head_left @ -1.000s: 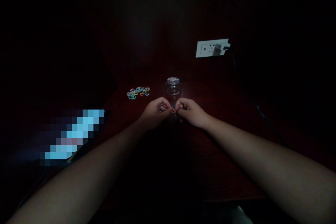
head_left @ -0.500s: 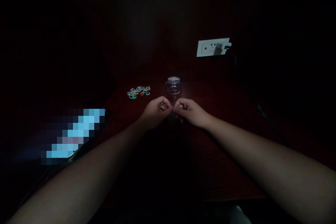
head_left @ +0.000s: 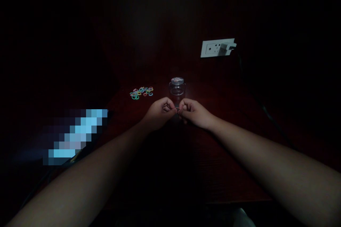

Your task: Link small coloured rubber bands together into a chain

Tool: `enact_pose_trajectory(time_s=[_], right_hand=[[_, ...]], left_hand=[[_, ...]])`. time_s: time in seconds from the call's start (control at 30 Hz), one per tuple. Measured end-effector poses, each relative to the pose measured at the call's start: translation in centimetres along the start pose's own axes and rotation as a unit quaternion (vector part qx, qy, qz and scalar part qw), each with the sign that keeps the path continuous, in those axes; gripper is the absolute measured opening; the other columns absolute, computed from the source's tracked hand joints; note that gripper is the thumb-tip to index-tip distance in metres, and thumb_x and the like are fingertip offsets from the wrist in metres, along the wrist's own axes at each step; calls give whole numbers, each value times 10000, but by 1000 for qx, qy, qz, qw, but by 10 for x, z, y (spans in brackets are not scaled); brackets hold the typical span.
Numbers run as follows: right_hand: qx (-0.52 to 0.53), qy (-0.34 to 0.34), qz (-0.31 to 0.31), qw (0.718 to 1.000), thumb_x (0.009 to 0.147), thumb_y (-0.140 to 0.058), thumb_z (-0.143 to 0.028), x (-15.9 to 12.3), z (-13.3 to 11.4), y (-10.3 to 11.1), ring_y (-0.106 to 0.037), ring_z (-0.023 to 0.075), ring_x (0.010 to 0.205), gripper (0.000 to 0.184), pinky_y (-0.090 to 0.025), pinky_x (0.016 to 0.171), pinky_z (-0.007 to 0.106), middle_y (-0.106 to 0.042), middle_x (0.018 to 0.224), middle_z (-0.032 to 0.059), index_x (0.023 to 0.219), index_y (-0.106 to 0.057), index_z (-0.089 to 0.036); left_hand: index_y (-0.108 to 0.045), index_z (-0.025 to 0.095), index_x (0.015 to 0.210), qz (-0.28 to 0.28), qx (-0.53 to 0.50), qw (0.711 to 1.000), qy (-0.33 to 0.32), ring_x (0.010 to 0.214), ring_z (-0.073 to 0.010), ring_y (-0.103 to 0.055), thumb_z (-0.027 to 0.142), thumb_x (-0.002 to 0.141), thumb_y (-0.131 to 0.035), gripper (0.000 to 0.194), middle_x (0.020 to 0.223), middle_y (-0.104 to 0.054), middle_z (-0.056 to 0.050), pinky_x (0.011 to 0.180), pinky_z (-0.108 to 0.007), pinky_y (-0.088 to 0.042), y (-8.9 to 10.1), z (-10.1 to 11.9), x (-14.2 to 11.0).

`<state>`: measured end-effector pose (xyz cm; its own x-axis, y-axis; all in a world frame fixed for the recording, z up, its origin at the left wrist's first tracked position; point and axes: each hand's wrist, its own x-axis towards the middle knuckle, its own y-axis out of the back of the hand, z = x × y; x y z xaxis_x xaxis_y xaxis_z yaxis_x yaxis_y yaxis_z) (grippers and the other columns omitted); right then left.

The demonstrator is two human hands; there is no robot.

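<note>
Between my two hands a small pinkish hair tie [head_left: 177, 108] is held, its ends pinched in the fingertips and partly hidden by them. My left hand [head_left: 162, 112] closes on it from the left, thumb against forefinger. From the right, my right hand [head_left: 194, 112] pinches the other side. Just beyond the hands stands a clear lidded jar [head_left: 177, 88], upright, with a patterned top. A loose pile of coloured hair ties [head_left: 141, 93] lies on the table left of the jar.
The dark reddish table [head_left: 229, 170] is dimly lit. A bright pixelated screen [head_left: 80, 131] sits at the left, beside my left forearm. On the wall behind, a white socket [head_left: 217, 48] holds a plug, and a dark cable [head_left: 270, 116] runs down the right.
The fingertips have moved slightly apart, and more of the hair tie shows between them as a small arc. The view has shifted a little; jar and pile stay put.
</note>
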<state>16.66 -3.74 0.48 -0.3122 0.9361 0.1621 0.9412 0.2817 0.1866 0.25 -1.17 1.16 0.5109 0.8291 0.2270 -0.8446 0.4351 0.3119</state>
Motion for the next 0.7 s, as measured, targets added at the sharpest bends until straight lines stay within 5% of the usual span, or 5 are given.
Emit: enact_pose_trajectory(time_s=[0.7], right_hand=[[10, 10, -9, 1000, 725, -515, -161, 0, -1, 0, -485, 59, 412, 62, -355, 411, 172, -560, 558, -46, 741, -455, -163]], left_hand=[[-489, 153, 753, 10, 8, 1000, 7, 573, -95, -571, 245, 715, -607, 155, 664, -607, -9, 483, -186, -395, 1, 1, 0]])
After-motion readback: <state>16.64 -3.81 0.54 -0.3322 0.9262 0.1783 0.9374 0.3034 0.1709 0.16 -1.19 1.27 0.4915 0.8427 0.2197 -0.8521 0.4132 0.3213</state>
